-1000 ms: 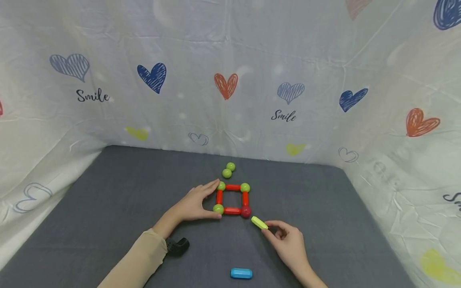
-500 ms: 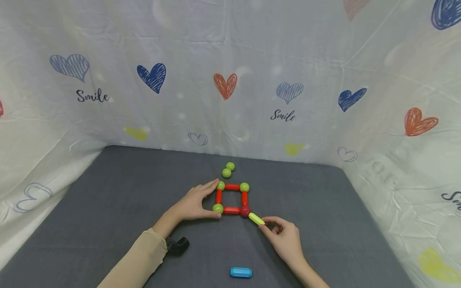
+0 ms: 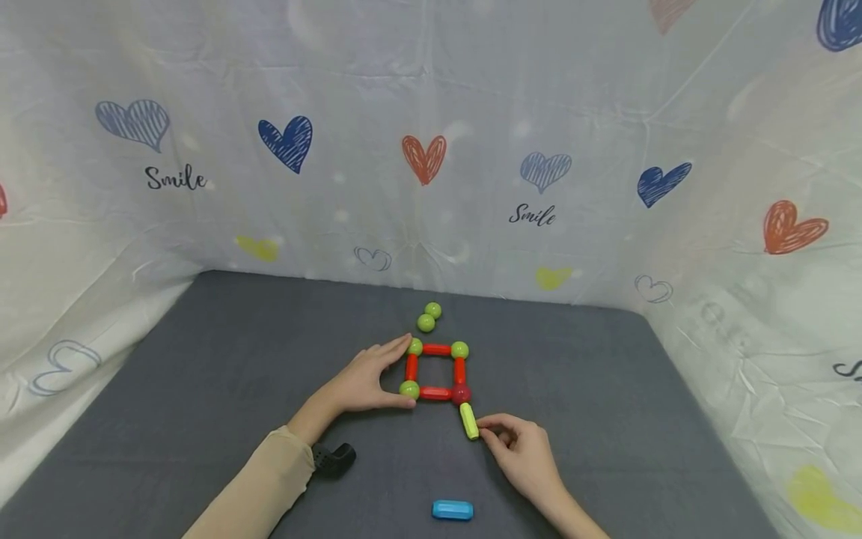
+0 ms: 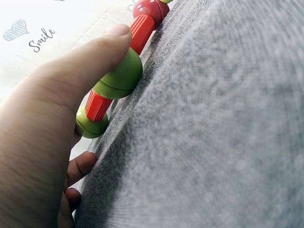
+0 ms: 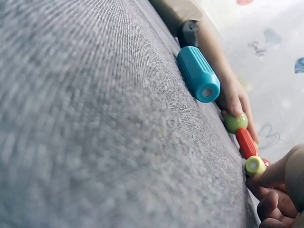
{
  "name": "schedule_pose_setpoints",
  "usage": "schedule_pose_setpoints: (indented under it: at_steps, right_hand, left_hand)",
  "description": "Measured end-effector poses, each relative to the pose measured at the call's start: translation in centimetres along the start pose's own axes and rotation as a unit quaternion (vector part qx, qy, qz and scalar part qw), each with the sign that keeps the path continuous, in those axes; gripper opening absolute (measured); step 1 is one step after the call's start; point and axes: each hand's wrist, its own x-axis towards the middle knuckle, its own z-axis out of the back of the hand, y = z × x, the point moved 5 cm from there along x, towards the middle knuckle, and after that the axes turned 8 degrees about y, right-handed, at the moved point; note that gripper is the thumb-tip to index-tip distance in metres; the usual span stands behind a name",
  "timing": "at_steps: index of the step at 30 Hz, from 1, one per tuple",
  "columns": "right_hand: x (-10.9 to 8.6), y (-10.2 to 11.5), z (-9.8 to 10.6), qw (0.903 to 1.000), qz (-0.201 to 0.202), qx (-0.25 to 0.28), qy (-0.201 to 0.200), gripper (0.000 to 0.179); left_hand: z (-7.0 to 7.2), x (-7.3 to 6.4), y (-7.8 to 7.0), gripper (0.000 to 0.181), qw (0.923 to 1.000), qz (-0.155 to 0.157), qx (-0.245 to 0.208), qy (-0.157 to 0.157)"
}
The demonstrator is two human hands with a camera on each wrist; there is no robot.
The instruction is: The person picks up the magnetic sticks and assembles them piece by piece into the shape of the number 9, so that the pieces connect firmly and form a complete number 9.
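Observation:
A square of red magnetic rods lies on the grey cloth, with green balls at three corners and a dark red ball [image 3: 461, 394] at the near right one. My left hand [image 3: 364, 380] grips its left side, thumb at the near green ball [image 4: 121, 76] and fingertips at the far green ball [image 3: 414, 346]. From the dark red ball a yellow magnetic rod [image 3: 469, 421] points toward me, slightly right. My right hand [image 3: 521, 453] holds this rod by its near end, thumb and index fingertips at its right side. In the right wrist view the yellow rod [image 5: 255, 165] shows end-on.
A blue magnetic rod [image 3: 453, 510] lies near the front, between the forearms. Two loose green balls [image 3: 426, 323] sit together behind the square. A black wrist strap [image 3: 334, 459] is on the left wrist. A white curtain with printed hearts [image 3: 423, 159] borders the back and sides.
The yellow rod has come up to the dark red ball and swung from a diagonal to pointing toward me. My right hand moved left and nearer with it. The left hand has stayed in place.

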Motion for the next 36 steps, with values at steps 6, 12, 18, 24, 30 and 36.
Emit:
schedule_pose_setpoints:
  at_steps: [6,12,18,24,30,36]
  right_hand:
    - [0.4,0.0,-0.4,0.9999,0.007,0.004,0.014,0.013]
    - [0.7,-0.1,-0.6,0.9997,0.003,0.003,0.023,0.012]
    - [1.5,-0.2,-0.1,0.9993,0.019,0.004,0.033,0.008]
    - [4.2,-0.2,1.5,0.9959,0.079,-0.037,0.026,0.033]
    - [7.4,-1.1,1.6,0.9906,0.094,-0.075,0.066,0.074]
    - [9.5,-1.9,0.6,0.9849,0.099,-0.049,0.133,0.089]
  left_hand:
    - [0.0,0.0,0.0,0.115,1.0,0.0,0.001,0.002]
    - [0.1,0.0,0.0,0.115,1.0,-0.001,0.001,0.002]
    - [0.0,0.0,0.0,0.115,1.0,-0.002,0.001,0.005]
    - [-0.1,0.0,0.1,0.115,1.0,-0.003,0.001,0.004]
    - [-0.1,0.0,0.1,0.115,1.0,-0.003,0.001,0.003]
    - [-0.1,0.0,0.1,0.115,1.0,-0.002,-0.001,0.003]
